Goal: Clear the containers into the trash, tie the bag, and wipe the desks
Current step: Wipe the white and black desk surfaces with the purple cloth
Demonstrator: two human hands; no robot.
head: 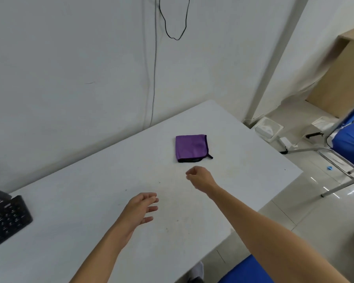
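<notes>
Right hand (199, 177) loosely curled, left hand (140, 209) spread, both empty; folded purple cloth (190, 147) looks soft, light — pinch its near edge.

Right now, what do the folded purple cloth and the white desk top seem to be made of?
The folded purple cloth with black edging looks like soft matte microfibre: stitched hem, limp fold, no shine. The white desk top looks like plastic or laminate, probably: smooth, hard, dull finish, rounded corner, with small dark specks on it.
</notes>
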